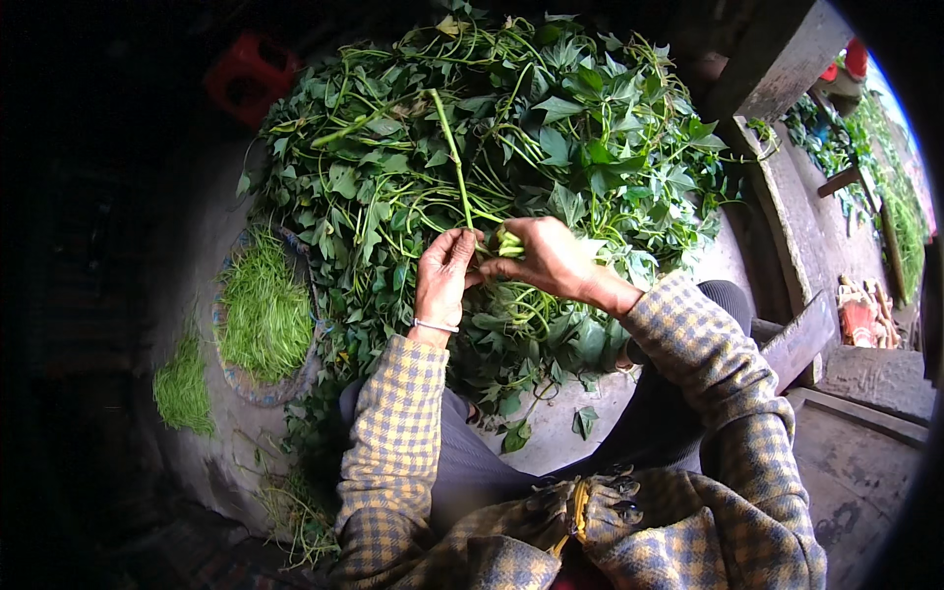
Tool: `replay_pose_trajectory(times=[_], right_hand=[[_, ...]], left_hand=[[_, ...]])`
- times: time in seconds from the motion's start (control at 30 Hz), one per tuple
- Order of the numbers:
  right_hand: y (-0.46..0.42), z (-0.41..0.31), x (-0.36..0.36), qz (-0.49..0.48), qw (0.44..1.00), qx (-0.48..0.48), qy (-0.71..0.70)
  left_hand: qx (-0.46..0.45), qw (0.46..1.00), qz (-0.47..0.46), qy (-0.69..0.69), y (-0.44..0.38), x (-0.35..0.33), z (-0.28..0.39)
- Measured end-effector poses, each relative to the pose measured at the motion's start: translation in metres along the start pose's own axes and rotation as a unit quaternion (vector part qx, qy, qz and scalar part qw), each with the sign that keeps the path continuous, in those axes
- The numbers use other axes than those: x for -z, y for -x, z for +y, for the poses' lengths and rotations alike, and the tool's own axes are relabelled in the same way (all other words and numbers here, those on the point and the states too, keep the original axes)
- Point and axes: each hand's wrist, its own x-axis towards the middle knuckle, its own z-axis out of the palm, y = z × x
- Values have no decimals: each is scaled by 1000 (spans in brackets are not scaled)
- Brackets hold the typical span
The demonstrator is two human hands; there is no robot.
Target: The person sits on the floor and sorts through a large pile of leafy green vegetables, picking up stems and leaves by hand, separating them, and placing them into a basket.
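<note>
My left hand (442, 276) pinches a green vine stem (454, 155) between thumb and fingers. The stem stands up from the fingertips over a large heap of lobed green leaves and vines (413, 199), which look like sweet potato vines. Close beside it on the right, my right hand (549, 258) is closed around a small bunch of thick green stems (510, 243). The fingertips of both hands nearly meet at the lower end of the stem. A band circles my left wrist.
Left of the heap, a round shallow basket (227, 366) holds thin green strips, and a smaller pile of such strips (182, 387) lies on the floor. A red plastic stool (251, 77) stands at the upper left. Wooden beams (774, 214) and a plank (800, 343) are on the right.
</note>
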Motion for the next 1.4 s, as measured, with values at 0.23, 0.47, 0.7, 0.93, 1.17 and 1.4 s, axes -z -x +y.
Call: replay_pose_trajectory(times=[0.23,0.47,0.7,0.93,1.17,1.4], right_hand=[[-5,3,-4,-45,997,-15,54],[-8,5,21,-211,909,-168,-318],[-11,7,65,-89,806,-206,-548],[-12,9,0,-156,944,-16,-290],[-12,11,-13,-151,943,-42,-295],[-8,9,-5,-141,969,-30,-200]], left_hand=[[-14,999,-18,-41,2,-6,3],[-1,995,-86,-52,5,-6,5],[-65,983,-66,-160,15,19,3],[-56,998,-10,-8,15,10,26],[-162,977,30,-138,11,-3,19],[-182,924,-26,-336,15,3,6]])
